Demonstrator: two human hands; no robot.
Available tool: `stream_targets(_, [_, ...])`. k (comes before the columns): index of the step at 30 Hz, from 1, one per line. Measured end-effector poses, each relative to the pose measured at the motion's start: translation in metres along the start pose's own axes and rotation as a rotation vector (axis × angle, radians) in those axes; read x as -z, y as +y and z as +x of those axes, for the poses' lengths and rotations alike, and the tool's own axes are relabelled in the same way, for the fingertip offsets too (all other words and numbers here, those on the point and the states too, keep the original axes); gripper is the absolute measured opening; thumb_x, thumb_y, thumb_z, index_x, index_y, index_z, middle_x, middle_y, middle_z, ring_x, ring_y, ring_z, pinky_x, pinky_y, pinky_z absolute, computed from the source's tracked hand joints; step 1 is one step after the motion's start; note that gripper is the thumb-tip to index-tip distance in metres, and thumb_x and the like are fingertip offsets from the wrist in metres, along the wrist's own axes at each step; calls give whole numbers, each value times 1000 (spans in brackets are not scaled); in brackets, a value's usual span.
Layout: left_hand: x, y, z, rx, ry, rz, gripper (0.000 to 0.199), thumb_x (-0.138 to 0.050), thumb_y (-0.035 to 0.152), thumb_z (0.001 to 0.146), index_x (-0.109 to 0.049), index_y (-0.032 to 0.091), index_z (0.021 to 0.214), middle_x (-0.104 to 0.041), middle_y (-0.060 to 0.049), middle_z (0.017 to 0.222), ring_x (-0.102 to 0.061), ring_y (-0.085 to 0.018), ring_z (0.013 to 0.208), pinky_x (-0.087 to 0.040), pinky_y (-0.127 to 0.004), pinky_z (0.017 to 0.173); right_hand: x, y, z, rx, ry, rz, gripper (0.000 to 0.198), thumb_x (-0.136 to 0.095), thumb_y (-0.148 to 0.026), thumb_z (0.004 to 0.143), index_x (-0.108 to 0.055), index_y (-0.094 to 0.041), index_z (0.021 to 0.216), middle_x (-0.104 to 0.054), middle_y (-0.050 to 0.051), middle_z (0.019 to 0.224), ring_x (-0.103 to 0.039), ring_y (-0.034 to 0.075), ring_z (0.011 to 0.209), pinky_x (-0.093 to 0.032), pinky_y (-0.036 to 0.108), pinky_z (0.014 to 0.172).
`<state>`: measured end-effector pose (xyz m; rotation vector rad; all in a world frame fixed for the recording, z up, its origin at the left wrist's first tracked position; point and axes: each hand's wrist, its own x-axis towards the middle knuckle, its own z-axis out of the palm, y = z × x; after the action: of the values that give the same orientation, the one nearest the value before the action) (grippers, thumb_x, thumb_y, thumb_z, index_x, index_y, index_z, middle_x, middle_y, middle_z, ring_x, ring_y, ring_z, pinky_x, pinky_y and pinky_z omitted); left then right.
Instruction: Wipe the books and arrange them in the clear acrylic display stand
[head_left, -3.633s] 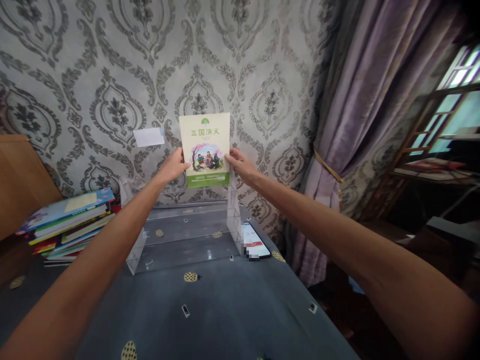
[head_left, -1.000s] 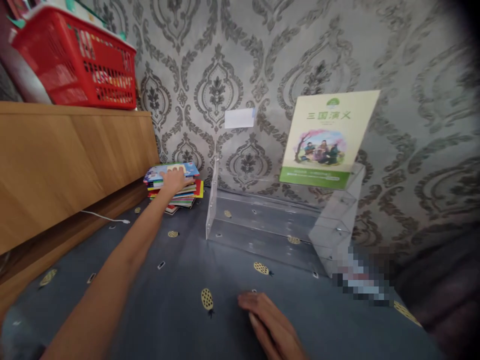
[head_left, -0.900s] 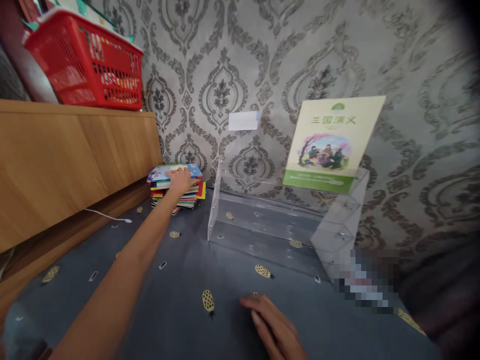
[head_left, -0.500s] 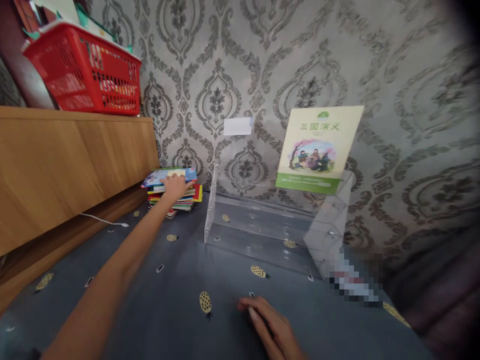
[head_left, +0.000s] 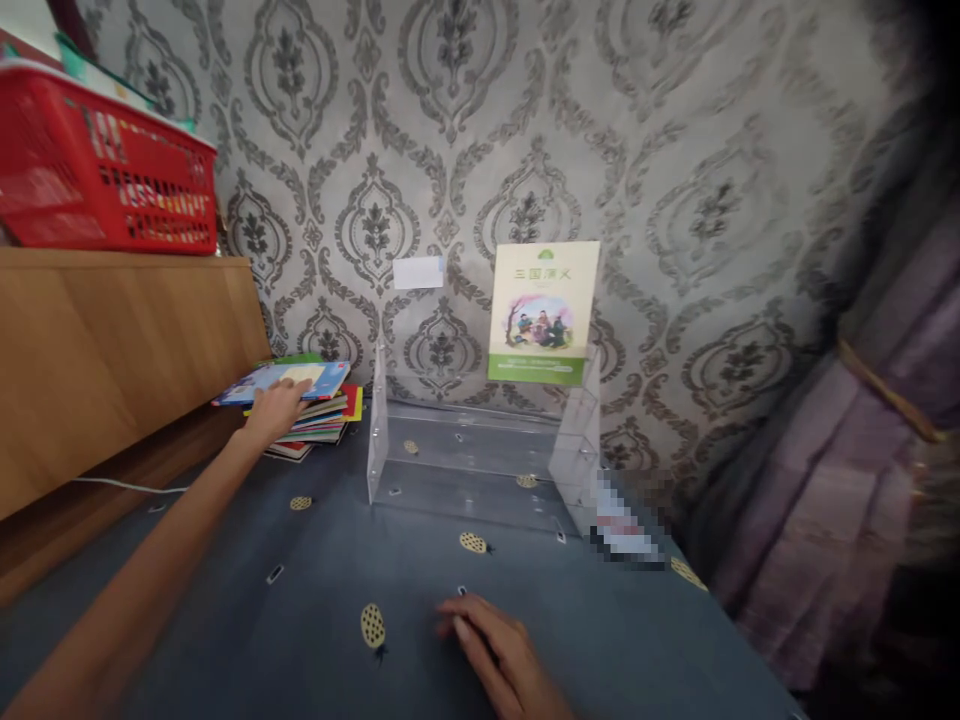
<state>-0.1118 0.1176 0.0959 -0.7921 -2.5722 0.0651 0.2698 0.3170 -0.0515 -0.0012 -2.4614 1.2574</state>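
At the far left, my left hand (head_left: 276,410) reaches to a stack of books (head_left: 322,425). Its fingers lie over the near edge of the blue book (head_left: 262,378) on top and grip it; the thumb is mostly hidden. This book sits askew, jutting out to the left over the others. My right hand (head_left: 495,645) rests low over the dark cloth, fingers loosely bent and thumb apart, with nothing in it. Beyond it stands a clear acrylic rack (head_left: 465,490) with stepped tiers. A cream and green book (head_left: 544,315) stands upright at the rack's back right.
A wooden cabinet (head_left: 127,350) with a red basket (head_left: 150,190) on it borders the left side. A white cable (head_left: 131,486) runs out below it. A white label (head_left: 418,273) shows behind the rack. A blurred-out item (head_left: 626,525) lies right of the rack, near a purple curtain (head_left: 847,480).
The view has turned right, so everything sits further left. The blue book has shifted left on the stack under my left hand. My right hand stays low over the cloth.
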Motion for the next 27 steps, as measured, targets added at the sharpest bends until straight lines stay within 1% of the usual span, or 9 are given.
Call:
stream_targets(2, [-1, -3, -2, -13, 4, 9, 44, -40, 27, 101, -53, 22, 142, -60, -18, 135, -57, -35, 124, -47, -52, 98, -2, 3, -1, -5, -11, 14, 45, -36, -55, 104, -68, -28, 120, -76, 5, 104, -71, 19, 100, -55, 31, 95])
stream_targets(5, [-2, -7, -6, -30, 17, 15, 44, -40, 23, 99, -53, 22, 142, -60, -17, 136, -58, -34, 123, -46, -51, 98, -4, 5, -3, 10, 15, 49, 49, -36, -60, 103, -69, -28, 119, -76, 6, 101, -71, 21, 101, -55, 32, 96])
stream_targets(8, [-2, -11, -10, -54, 32, 9, 46, -42, 19, 97, -54, 23, 142, -60, -16, 137, -58, -33, 123, -46, -50, 99, -6, 5, -5, -44, 40, 59, 48, -38, -61, 102, -69, -29, 120, -76, 6, 104, -70, 22, 104, -53, 35, 101])
stream_targets(10, [-3, -14, -14, -68, 43, 2, 49, -42, 16, 95, -53, 24, 143, -60, -15, 138, -57, -32, 127, -45, -48, 101, -7, 7, -5, -57, 50, 59, 49, -38, -62, 101, -70, -29, 119, -76, 6, 102, -70, 23, 101, -53, 36, 102])
stream_targets(12, [-5, -18, -18, -79, 54, -6, 52, -41, 13, 94, -53, 24, 143, -59, -14, 140, -55, -30, 129, -44, -47, 103, -8, 9, -3, -28, 48, 59, 51, -37, -63, 101, -71, -29, 117, -77, 6, 99, -71, 22, 96, -54, 36, 100])
stream_targets(15, [-6, -22, -27, -102, 72, -22, 55, -39, 10, 92, -54, 22, 143, -58, -15, 142, -53, -30, 131, -42, -49, 106, -6, 8, -1, -7, 33, 55, 49, -37, -62, 102, -71, -29, 116, -77, 5, 95, -72, 22, 92, -55, 35, 97])
stream_targets(20, [-9, -29, -44, -136, 108, -54, 59, -37, 7, 90, -52, 21, 145, -55, -15, 147, -46, -30, 139, -37, -53, 112, 3, -9, -2, -50, -11, 44, 47, -36, -59, 103, -69, -30, 119, -76, 4, 98, -71, 22, 94, -55, 34, 92])
stream_targets(24, [-15, -36, -62, -156, 132, -84, 63, -37, 5, 88, -52, 21, 147, -53, -15, 150, -43, -32, 143, -33, -57, 115, 5, -17, -1, -51, -23, 62, 46, -36, -58, 103, -68, -29, 119, -76, 5, 97, -70, 22, 94, -53, 35, 96])
stream_targets(27, [-19, -42, -80, -194, 157, -112, 66, -37, 3, 86, -52, 23, 147, -52, -15, 150, -41, -34, 145, -30, -61, 116, 4, -16, 1, -72, -45, 60, 48, -35, -59, 102, -69, -28, 117, -76, 5, 94, -71, 23, 92, -53, 36, 93])
